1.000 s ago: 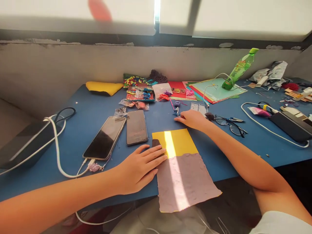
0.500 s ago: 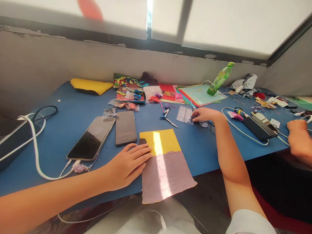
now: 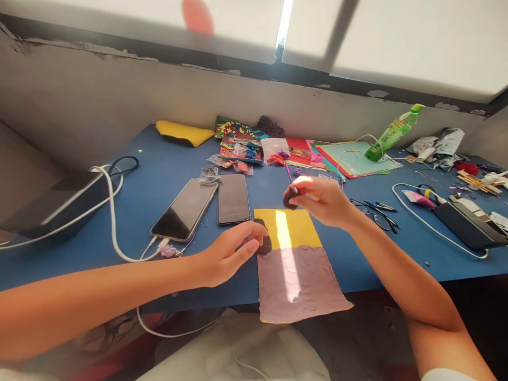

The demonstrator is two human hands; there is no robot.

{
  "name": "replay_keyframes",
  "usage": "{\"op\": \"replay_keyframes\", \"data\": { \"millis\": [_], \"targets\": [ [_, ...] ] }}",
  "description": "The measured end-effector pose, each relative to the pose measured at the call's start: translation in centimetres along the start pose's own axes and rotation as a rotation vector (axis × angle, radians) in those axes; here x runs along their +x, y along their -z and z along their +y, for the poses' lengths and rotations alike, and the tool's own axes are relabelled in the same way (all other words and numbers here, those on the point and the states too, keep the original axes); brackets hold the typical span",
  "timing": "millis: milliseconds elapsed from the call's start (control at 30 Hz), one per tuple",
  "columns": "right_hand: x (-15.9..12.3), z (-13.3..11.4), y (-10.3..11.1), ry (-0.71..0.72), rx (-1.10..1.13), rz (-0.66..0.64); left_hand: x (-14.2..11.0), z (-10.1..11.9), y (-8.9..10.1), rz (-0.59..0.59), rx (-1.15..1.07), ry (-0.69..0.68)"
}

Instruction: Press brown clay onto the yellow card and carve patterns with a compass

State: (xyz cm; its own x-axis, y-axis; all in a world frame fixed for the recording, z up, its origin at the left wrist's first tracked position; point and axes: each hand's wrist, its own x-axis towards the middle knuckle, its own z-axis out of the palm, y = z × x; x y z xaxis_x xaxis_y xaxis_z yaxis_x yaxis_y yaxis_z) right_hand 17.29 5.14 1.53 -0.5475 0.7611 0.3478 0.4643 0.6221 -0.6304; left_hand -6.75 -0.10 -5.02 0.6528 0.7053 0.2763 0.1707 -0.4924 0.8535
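A sheet of yellow card [image 3: 301,225] lies at the table's front edge, its lower part coated with lumpy mauve clay [image 3: 313,280]. Flat on the card's upper left corner is a piece of dark clay [image 3: 263,242]. The bent fingers and thumb of my left hand [image 3: 230,254] close on that piece's left side. Above the card's top edge, my right hand [image 3: 327,200] pinches a small dark clay lump [image 3: 291,198] between thumb and fingers. Behind that hand, a clear plastic stencil [image 3: 327,175] is mostly hidden.
Two phones, one charging [image 3: 184,209] and one dark [image 3: 233,200], lie left of the card. Glasses [image 3: 379,218] rest on the right. Farther back are bagged clay [image 3: 242,151], coloured paper [image 3: 357,156] and a tilted green bottle [image 3: 392,132]. A power bank [image 3: 460,225] trails white cable.
My right hand has moved from the stencil towards the card, carrying the dark clay lump. My left hand's fingers, flat before, have curled at the dark clay piece. The view has swung left.
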Motion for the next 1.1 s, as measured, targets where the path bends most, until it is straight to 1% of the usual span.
{"op": "replay_keyframes", "data": {
  "millis": [33,67,100,133,200,267,333,400,500,567,667,733,800,900,967,1100],
  "targets": [
    [-0.1,-1.3,-1.6,0.115,-0.018,-0.065,0.1,0.1,0.1,-0.015,-0.141,0.059],
    [-0.2,-2.3,-3.1,0.223,-0.064,-0.096,0.2,0.2,0.1,-0.043,-0.271,0.105],
    [-0.4,-2.9,-4.5,0.348,-0.14,-0.098,0.3,0.3,0.1,-0.082,-0.384,0.141],
    [-0.5,-3.2,-5.6,0.457,-0.249,-0.066,0.4,0.4,0.0,-0.123,-0.477,0.18],
    [-0.7,-2.9,-7.1,0.579,-0.409,0.037,0.5,0.5,-0.1,-0.166,-0.618,0.275],
    [-0.9,-2.0,-7.8,0.608,-0.466,0.106,0.6,0.7,-0.3,-0.129,-0.719,0.369],
    [-1.0,-1.1,-8.0,0.588,-0.439,0.099,0.8,0.8,-0.4,-0.049,-0.774,0.435],
    [-1.2,-0.5,-8.0,0.535,-0.397,0.054,0.9,0.8,-0.5,0.011,-0.785,0.497],
    [-1.5,-0.2,-8.1,0.392,-0.291,-0.029,1.0,0.8,-0.5,0.051,-0.762,0.541],
    [-1.5,-0.1,-8.1,0.265,-0.164,-0.107,1.0,0.7,-0.4,0.04,-0.733,0.536],
    [-1.2,-0.1,-7.6,0.117,0.025,-0.188,1.1,0.7,-0.3,-0.018,-0.691,0.535],
    [-0.9,-0.2,-7.0,0.046,0.087,-0.228,1.1,0.6,-0.2,-0.059,-0.683,0.534],
    [-0.6,-0.3,-6.3,-0.007,0.104,-0.252,1.1,0.4,-0.2,-0.079,-0.699,0.536],
    [-0.2,-0.2,-5.5,-0.065,0.12,-0.26,1.2,0.3,-0.1,-0.078,-0.729,0.546],
    [-0.1,0.2,-5.1,-0.088,0.122,-0.243,1.3,0.3,-0.1,-0.061,-0.739,0.547],
    [0.2,1.6,-3.9,-0.099,0.062,-0.124,1.3,0.4,-0.2,-0.025,-0.798,0.539]
  ]
}}
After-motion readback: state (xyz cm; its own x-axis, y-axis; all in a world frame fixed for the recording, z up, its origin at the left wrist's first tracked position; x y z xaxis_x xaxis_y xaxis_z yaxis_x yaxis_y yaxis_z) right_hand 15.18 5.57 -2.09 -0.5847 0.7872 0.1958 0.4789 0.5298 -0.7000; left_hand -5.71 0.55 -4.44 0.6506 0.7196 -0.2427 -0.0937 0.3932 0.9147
